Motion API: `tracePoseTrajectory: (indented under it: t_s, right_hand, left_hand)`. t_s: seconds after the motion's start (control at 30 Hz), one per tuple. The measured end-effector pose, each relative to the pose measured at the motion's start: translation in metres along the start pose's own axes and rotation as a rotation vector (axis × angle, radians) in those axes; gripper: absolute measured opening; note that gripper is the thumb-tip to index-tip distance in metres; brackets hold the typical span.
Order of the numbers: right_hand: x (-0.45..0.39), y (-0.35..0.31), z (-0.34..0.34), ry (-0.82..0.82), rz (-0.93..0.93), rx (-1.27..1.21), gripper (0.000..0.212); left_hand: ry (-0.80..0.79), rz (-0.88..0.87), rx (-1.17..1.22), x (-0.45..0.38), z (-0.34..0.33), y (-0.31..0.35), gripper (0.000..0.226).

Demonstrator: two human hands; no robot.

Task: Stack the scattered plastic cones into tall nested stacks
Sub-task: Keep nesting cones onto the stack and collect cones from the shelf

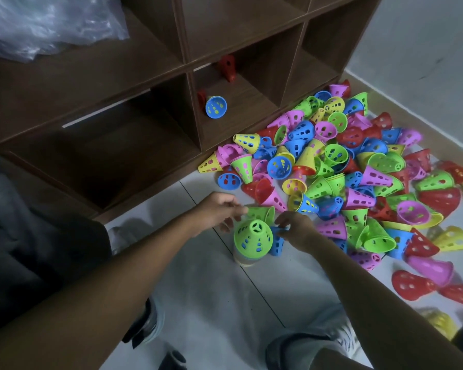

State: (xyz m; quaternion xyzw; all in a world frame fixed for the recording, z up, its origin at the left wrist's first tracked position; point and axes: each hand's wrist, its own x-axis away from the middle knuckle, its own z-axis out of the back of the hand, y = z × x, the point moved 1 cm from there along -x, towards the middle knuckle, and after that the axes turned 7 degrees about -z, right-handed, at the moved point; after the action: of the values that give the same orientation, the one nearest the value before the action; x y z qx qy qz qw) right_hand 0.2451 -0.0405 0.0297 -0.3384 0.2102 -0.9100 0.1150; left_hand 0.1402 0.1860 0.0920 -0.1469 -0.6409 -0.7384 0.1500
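A stack of nested cones (252, 239) stands on the tiled floor in front of me, topped by a green cone. My left hand (219, 209) pinches a second green cone (262, 213) lying just behind the stack. To the stack's right, my right hand (296, 228) grips a blue cone (277, 243). A big pile of loose cones (353, 166) in pink, blue, green, yellow and red spreads over the floor to the right.
A dark wooden shelf unit (187, 62) stands behind the pile, with a blue cone (216, 107) and red cones (227, 67) in one compartment. A clear plastic bag (43, 25) lies on top at left. My knees and shoes are at the bottom.
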Motion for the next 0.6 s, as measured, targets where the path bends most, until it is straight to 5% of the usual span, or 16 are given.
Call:
tracePoseTrajectory:
  t_s: [0.17,0.37,0.6]
  right_hand:
    - [0.006,0.013,-0.003,0.037,-0.009,0.059,0.013]
    - [0.022,0.025,-0.005,0.057,-0.062,0.062,0.012]
    - [0.047,0.038,0.022,0.111,-0.099,-0.257,0.019]
  left_hand:
    - [-0.093,-0.099,-0.227,-0.032,-0.003,0.005,0.015]
    - [-0.336,-0.178,-0.542,-0.066,-0.019,0.01,0.04]
    - [-0.486,-0.218,-0.761,-0.093,-0.045,0.019,0.048]
